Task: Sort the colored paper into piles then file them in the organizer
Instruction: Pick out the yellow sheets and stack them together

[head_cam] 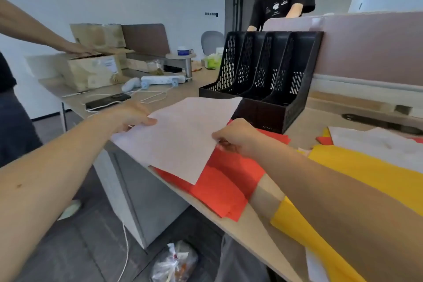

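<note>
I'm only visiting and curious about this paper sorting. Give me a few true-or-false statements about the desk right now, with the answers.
1. Both hands hold one pale sheet. True: the left hand grips the far corner of the pale sheet, and the right hand pinches its near edge.
2. The black organizer already holds yellow paper. False: no paper shows in the slots of the organizer.
3. Red paper lies on the desk under the pale sheet. True: the red paper shows beneath it.
4. The yellow paper lies left of the red paper. False: the yellow paper lies to its right.
5. The organizer has two slots. False: it has four.
</note>
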A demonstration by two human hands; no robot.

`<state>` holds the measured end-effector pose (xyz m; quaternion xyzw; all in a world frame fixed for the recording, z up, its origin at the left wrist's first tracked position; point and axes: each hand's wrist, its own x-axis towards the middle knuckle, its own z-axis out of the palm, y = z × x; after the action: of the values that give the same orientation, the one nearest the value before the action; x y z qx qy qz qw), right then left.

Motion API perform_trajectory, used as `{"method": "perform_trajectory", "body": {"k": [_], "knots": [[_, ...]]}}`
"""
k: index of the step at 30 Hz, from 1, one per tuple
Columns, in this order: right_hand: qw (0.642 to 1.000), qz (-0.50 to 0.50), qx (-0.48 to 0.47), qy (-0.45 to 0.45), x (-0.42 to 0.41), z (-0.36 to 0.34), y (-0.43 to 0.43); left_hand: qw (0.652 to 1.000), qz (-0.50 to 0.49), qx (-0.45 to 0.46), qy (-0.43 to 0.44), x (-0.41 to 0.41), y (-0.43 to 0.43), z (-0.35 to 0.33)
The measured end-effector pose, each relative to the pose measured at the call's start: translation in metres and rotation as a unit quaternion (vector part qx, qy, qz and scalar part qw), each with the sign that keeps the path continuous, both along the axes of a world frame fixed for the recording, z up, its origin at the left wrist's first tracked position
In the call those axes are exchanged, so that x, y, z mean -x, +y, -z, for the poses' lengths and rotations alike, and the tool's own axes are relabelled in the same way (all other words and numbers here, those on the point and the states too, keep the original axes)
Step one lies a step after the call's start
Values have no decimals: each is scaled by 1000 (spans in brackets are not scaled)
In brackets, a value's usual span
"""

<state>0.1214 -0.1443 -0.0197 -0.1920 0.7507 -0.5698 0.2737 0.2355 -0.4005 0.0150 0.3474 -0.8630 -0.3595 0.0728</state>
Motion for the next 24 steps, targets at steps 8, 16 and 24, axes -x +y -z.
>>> {"method": "perform_trajectory", "body": {"k": [8,16,24], "knots": [[994,-58,-10,-94,29,15,-89,982,-67,176,-19,39,-73,26],[995,-68,-57,-38,43,11,-80,959,-50,266,-87,64,-79,47],[988,2,-125,95,68,-29,34,952,-36,279,120,111,8,21]]}}
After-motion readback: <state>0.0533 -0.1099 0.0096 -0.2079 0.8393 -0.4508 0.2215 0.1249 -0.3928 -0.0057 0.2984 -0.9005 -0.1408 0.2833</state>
